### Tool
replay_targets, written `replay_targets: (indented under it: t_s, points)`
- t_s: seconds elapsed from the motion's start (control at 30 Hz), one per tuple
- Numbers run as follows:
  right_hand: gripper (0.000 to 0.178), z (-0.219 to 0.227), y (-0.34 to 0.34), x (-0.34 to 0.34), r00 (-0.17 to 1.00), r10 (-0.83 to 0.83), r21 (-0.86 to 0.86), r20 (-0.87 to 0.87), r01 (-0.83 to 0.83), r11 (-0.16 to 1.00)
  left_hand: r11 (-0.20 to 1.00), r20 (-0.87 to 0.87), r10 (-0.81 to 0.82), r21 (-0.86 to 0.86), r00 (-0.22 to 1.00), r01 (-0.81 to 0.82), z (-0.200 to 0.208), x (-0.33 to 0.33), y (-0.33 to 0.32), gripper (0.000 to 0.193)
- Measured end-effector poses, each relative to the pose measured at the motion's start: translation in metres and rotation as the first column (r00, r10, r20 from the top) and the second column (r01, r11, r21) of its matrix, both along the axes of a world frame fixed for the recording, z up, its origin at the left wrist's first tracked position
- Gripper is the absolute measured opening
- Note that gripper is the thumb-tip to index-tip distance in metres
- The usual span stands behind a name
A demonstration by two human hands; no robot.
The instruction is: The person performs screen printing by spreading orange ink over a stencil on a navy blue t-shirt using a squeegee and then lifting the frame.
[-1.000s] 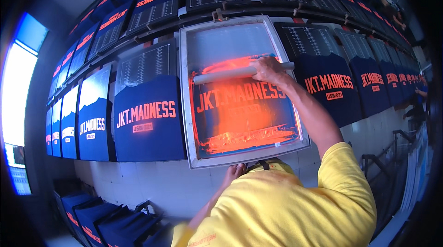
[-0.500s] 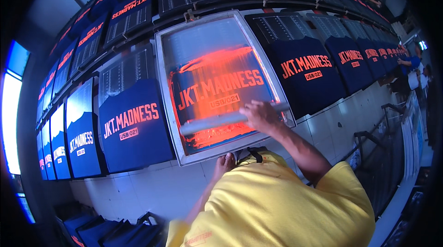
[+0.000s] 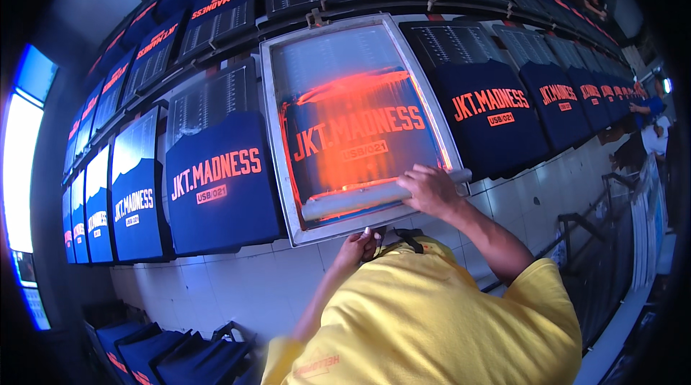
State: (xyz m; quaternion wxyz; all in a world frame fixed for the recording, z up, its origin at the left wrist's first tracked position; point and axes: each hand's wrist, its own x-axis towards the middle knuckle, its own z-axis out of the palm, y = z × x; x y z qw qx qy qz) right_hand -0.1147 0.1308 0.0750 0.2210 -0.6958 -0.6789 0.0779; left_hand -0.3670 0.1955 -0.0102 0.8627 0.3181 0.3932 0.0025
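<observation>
My right hand [image 3: 432, 189] is closed over a long grey squeegee [image 3: 353, 198], which lies across the lower part of a screen-printing frame [image 3: 276, 140]. Bright orange ink [image 3: 353, 87] forms a thick ridge higher on the mesh and a thinner smear around the lettering below. My left hand [image 3: 357, 247] is at the frame's near edge, in front of my waist, with its fingers curled; whatever they grip is hidden. A navy shirt panel [image 3: 224, 221] with orange printing is on the board left of the frame, and a similar printed panel [image 3: 497, 137] is on the right.
Long rows of boards with printed navy panels [image 3: 137, 230] curve away on both sides and behind a rail [image 3: 392, 11]. More dark panels [image 3: 151, 352] stand low at the left. Dark metal railings [image 3: 583, 223] and a person in blue [image 3: 651, 106] are at the right. Pale tiled floor [image 3: 252, 277] runs below the boards.
My right hand has drawn the squeegee nearer to me, down to the lower end of the mesh. My left hand's fingers have shifted slightly at the frame's near edge.
</observation>
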Motion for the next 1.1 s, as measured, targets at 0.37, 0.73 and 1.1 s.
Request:
replay_targets:
  t_s: [0.37,0.73,1.1]
  points:
    - [0.021,-0.027,-0.004,-0.007,0.981,-0.059,0.163,0.182,0.029,0.986,0.952,0.088,0.043,-0.307,0.995,-0.014,-0.016,-0.006,0.010,0.019]
    - [0.069,-0.051,-0.047,-0.034,0.980,-0.039,0.097,0.194,0.020,0.995,0.990,0.131,-0.051,-0.123,0.990,0.068,-0.021,-0.017,0.010,0.020]
    - [0.030,-0.055,-0.054,0.031,0.918,-0.329,0.259,-0.222,0.380,0.888,0.427,-0.481,-0.390,0.661,0.785,0.617,0.049,-0.064,0.026,0.029]
